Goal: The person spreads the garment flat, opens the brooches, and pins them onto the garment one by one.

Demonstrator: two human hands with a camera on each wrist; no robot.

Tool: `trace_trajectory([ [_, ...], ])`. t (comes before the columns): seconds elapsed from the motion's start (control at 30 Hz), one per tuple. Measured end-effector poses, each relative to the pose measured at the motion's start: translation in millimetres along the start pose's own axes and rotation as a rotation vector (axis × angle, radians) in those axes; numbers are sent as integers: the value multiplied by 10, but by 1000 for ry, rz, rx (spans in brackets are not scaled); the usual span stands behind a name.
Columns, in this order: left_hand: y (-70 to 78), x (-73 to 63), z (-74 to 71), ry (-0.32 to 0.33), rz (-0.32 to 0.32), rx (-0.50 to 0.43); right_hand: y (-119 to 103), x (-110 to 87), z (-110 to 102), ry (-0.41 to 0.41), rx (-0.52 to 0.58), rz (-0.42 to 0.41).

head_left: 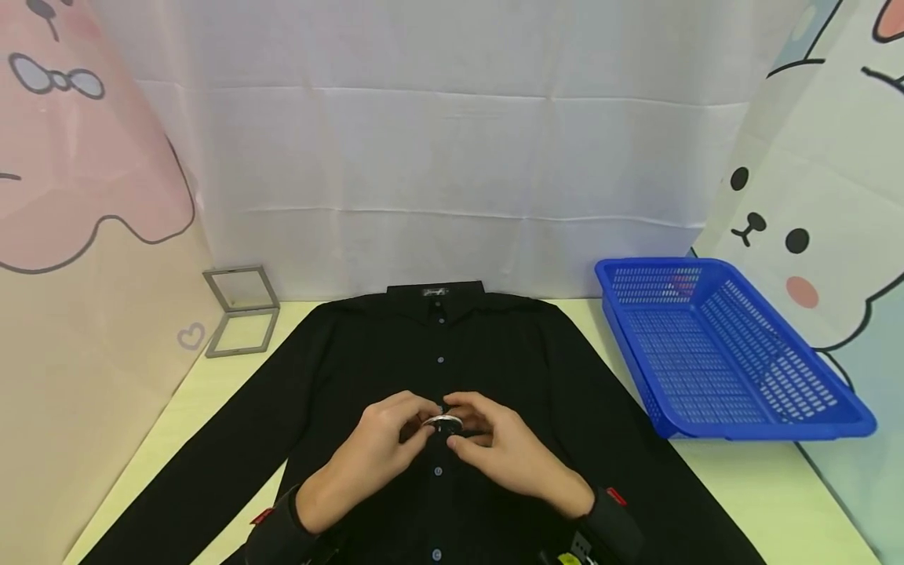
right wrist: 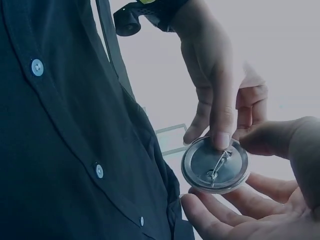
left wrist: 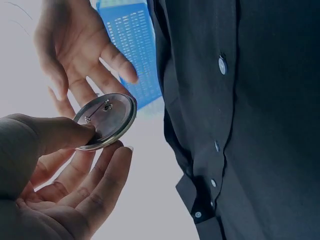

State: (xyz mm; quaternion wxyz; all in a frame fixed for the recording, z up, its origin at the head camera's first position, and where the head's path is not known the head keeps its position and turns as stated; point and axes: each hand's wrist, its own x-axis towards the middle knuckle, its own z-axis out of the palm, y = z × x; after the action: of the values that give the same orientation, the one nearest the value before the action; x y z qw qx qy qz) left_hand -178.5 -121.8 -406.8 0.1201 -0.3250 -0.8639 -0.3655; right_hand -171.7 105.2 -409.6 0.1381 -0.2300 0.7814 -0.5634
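Observation:
A round pin badge (head_left: 446,419), its metal back (right wrist: 197,162) crossed by a thin pin, is held above a black button-up shirt (head_left: 374,345) spread out flat. My left hand (head_left: 384,439) pinches the badge, thumb on its back and fingers beneath. Close by on the other side is my right hand (head_left: 497,443), its fingers loosely spread around the badge's edge and under it. Whether the right fingertips bear any of its weight is hard to tell. The badge's front faces away, hidden. Whether the pin is fastened cannot be made out.
On the right stands a blue perforated basket (head_left: 734,428). A grey hinged double frame (head_left: 243,312) stands unfolded at the back left. The shirt lies over a pale yellow tabletop (head_left: 763,486), with a white curtain (head_left: 438,157) behind.

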Motion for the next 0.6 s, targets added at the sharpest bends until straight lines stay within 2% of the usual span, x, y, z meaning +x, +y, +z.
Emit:
trace_trajectory([
  [0.13,5,9,33,-13,29,-7,4,8,-11,25,10,19],
  [0.27,8,10,49,-38,29,-11,13,11,-15,64,1,39],
  [0.37,-2,10,67,-43,58,-32,15,17,-18,87,-14,35],
  [0.5,-24,-1,94,-37,106,-59,11,24,-23,89,-45,35],
  [0.6,-31,-15,104,-33,105,-54,4,26,-27,80,-47,41],
])
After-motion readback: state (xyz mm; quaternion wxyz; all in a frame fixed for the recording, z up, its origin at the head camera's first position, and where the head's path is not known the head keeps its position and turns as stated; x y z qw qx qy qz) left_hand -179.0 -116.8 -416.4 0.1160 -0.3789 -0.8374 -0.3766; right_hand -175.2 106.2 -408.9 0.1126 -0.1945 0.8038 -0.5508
